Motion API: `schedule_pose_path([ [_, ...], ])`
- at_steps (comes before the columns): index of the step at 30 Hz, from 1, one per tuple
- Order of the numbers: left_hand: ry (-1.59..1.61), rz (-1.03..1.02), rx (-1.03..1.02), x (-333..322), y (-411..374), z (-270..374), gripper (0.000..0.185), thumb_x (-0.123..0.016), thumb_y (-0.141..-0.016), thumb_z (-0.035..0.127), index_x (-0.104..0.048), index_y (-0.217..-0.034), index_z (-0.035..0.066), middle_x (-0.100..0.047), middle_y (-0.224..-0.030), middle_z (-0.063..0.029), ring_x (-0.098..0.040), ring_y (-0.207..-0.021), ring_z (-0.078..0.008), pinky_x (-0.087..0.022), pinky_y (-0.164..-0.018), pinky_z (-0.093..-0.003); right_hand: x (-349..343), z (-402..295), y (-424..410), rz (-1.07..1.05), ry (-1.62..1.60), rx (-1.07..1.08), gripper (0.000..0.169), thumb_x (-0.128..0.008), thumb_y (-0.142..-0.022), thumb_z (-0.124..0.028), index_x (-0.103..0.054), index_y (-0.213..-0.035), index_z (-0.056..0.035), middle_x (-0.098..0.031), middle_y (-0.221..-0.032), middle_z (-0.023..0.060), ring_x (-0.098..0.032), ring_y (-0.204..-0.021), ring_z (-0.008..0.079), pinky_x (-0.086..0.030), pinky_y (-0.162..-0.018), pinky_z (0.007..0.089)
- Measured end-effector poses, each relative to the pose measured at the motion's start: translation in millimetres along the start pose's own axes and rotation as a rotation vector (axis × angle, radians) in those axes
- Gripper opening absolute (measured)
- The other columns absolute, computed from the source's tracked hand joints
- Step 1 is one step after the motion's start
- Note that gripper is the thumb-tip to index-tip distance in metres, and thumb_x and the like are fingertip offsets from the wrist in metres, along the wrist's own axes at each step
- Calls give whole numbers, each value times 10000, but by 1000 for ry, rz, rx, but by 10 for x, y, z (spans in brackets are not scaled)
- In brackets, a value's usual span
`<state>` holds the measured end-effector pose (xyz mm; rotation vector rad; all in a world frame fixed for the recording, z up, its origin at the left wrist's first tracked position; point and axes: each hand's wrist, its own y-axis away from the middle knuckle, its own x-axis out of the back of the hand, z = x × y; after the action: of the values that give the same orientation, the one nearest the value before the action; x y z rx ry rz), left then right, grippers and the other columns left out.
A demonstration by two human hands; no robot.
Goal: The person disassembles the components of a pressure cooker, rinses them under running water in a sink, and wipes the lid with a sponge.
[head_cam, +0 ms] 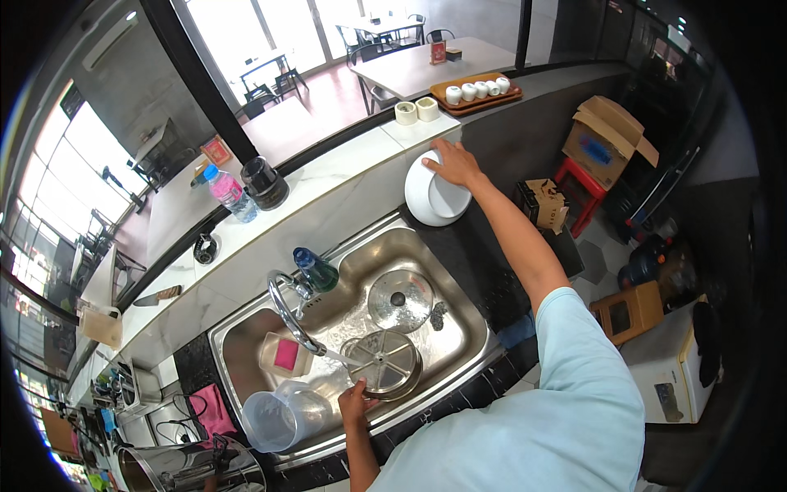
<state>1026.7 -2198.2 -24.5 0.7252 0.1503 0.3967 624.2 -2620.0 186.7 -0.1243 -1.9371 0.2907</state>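
Note:
My right hand (454, 165) is on the upper rim of a white bowl (438, 197), which leans upside down or on its side against the wall at the sink's far right corner. Down in the stainless steel sink (338, 320), my left hand (355, 404) grips the near edge of a round metal part with spokes (386, 369), under water running from the chrome faucet (298, 326). A round metal lid with a black knob (400, 301) lies behind it, beside a dark scouring pad (438, 315). A pink sponge (286, 355) sits in a clear tub.
A translucent plastic pitcher (270, 421) stands at the sink's near left. A green bottle with a blue cap (316, 270) is behind the faucet. The ledge holds a knife (158, 296), a water bottle (230, 194), a dark jar (264, 183) and a tray of white cups (476, 95).

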Motion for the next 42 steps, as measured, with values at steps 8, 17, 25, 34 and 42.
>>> schedule_pose_path([
  [8, -15, -1, -9, -56, 102, 105, 481, -735, -887, 312, -594, -985, -137, -631, -836, -124, -682, -681, -220, -633, -578, -332, -50, -64, -8, 86, 37, 9, 611, -582, -922, -557, -487, -1273, -66, -574, -1264, 186, -509, -1197, 373, -464, -970, 510],
  [17, 122, -119, 76, -250, 101, 117, 491, -739, -873, 370, -595, -1031, -72, -626, -896, -130, -678, -748, -254, -619, -609, -361, -161, 143, 82, 182, -39, 61, 604, -559, -941, -553, -515, -1286, -60, -544, -1237, 198, -507, -1182, 389, -472, -964, 511],
  [25, 357, -278, 417, -549, -49, 72, 603, -714, -855, 536, -533, -1214, 86, -587, -1012, -116, -638, -854, -249, -607, -699, -355, -250, 283, 143, 264, -93, 72, 596, -544, -950, -562, -532, -1299, -80, -538, -1244, 190, -514, -1173, 379, -471, -966, 494],
  [34, 245, -282, 23, -1187, 451, 733, 400, -658, -941, 432, -609, -1030, 45, -653, -815, -64, -617, -616, -155, -610, -632, -325, -205, 442, 454, 402, -238, -23, 528, -551, -968, -499, -567, -1258, -59, -559, -1231, 204, -523, -1154, 388, -451, -972, 480],
  [42, 131, -334, -242, -1950, 434, 1098, 759, -777, -879, 277, -387, -1323, -198, -657, -929, -198, -667, -715, -198, -627, -625, -327, -41, 865, 1919, 411, -583, -367, 483, -466, -1033, -442, -658, -1011, 0, -658, -1025, 205, -597, -1037, 370, -449, -896, 424],
])
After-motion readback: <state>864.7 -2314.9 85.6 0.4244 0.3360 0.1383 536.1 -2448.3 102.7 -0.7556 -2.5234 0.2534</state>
